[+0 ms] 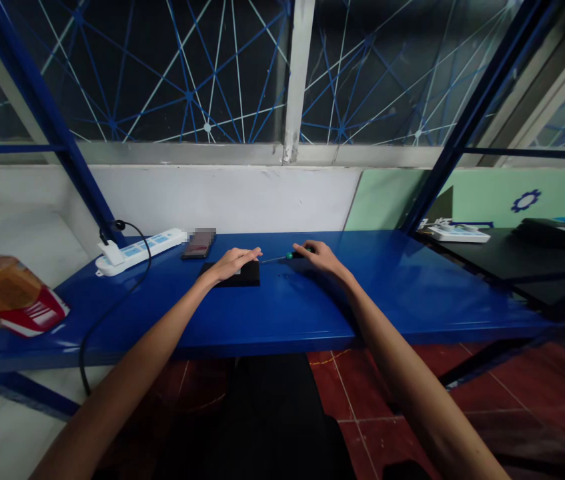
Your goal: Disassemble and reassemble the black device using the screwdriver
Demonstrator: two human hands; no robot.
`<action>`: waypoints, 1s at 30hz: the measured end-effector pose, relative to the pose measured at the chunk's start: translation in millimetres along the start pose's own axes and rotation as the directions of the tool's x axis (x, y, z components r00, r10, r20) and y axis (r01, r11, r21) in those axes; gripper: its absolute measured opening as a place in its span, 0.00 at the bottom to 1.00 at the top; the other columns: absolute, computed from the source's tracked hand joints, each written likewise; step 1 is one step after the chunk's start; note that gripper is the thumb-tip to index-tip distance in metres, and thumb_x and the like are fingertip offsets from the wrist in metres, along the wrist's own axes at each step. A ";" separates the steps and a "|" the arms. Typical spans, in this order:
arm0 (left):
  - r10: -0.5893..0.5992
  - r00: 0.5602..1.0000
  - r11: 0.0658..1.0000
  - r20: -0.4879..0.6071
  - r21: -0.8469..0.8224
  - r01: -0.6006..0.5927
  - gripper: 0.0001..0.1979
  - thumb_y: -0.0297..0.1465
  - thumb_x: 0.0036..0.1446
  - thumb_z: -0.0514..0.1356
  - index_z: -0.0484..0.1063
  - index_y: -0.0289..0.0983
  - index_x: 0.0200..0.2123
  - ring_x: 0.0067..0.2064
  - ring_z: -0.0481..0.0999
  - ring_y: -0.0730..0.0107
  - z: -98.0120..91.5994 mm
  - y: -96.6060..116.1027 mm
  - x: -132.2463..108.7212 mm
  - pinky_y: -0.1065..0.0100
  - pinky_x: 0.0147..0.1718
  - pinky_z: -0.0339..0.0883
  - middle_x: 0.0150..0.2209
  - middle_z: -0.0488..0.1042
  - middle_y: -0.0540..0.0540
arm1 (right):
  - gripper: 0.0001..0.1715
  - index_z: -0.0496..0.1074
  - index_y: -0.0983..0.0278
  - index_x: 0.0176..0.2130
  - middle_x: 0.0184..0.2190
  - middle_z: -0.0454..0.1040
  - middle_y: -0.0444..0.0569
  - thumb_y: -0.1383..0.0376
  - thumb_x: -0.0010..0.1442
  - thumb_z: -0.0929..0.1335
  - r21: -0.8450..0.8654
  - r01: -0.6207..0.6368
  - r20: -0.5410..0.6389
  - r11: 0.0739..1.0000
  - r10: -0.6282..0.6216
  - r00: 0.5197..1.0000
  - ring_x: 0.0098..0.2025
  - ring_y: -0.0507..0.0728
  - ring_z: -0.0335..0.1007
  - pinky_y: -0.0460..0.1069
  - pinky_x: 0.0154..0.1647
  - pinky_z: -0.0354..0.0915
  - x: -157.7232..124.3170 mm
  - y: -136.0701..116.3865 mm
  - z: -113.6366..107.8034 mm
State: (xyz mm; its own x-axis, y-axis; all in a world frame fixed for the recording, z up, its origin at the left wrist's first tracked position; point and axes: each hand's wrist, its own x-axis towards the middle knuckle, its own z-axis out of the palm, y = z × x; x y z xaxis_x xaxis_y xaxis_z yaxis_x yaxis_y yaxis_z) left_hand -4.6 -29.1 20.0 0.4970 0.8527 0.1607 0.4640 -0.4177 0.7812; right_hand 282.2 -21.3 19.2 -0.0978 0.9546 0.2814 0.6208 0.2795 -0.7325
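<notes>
Black box (242, 279) under left hand (235, 262), fingers extended; right hand (319, 257) grips screwdriver (289, 255), shaft toward box's right edge.

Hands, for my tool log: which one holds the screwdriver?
The right hand holds the screwdriver by its handle; the left hand lies on the black box instead.

The left hand (235, 262) touches a black box (242, 279); the right hand (321, 256) holds a screwdriver (289, 256).
</notes>
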 end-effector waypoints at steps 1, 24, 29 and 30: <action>0.001 1.000 1.000 0.001 -0.002 -0.001 0.33 0.55 0.60 0.47 0.74 0.36 0.51 0.56 0.70 0.51 0.1 -0.5 0.1 0.58 0.54 0.59 0.51 0.75 0.41 | 0.25 0.68 0.63 0.30 0.20 0.63 0.41 0.44 0.51 0.69 0.032 -0.025 0.021 0.999 0.024 0.999 0.24 0.51 0.57 0.46 0.24 0.51 -0.1 -0.1 -0.5; 0.013 1.000 1.000 -0.013 0.024 -0.012 0.33 0.55 0.60 0.47 0.75 0.37 0.51 0.55 0.69 0.51 0.5 4.1 -1.1 0.56 0.55 0.57 0.51 0.75 0.42 | 0.32 0.66 0.63 0.22 0.19 0.66 0.47 0.39 0.57 0.60 -0.306 0.042 -0.109 0.951 -0.078 0.991 0.25 0.54 0.60 0.48 0.27 0.50 -5.6 -5.6 4.8; 0.005 1.000 1.000 0.002 0.025 -0.005 0.32 0.54 0.61 0.46 0.74 0.38 0.52 0.56 0.69 0.51 0.1 4.3 -0.9 0.57 0.54 0.59 0.52 0.74 0.42 | 0.27 0.68 0.62 0.31 0.24 0.69 0.45 0.41 0.52 0.67 -0.129 0.073 -0.117 0.989 -0.089 0.989 0.27 0.53 0.62 0.47 0.27 0.53 -4.4 -4.6 7.8; 0.010 1.000 1.000 0.003 0.029 -0.010 0.32 0.54 0.61 0.46 0.74 0.37 0.52 0.56 0.69 0.51 0.1 4.1 -0.8 0.57 0.54 0.58 0.52 0.74 0.42 | 0.27 0.68 0.63 0.31 0.23 0.69 0.45 0.41 0.50 0.68 -0.085 0.067 -0.110 0.994 -0.077 0.991 0.26 0.53 0.61 0.46 0.27 0.54 -3.9 -4.9 7.4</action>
State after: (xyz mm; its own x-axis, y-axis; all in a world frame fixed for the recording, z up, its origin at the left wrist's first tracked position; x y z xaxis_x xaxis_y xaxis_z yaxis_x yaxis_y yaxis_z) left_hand -3.0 -31.5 23.0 0.5035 0.8478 0.1665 0.4800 -0.4347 0.7620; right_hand 273.8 -25.6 17.1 -0.0592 0.9133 0.4029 0.6765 0.3335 -0.6566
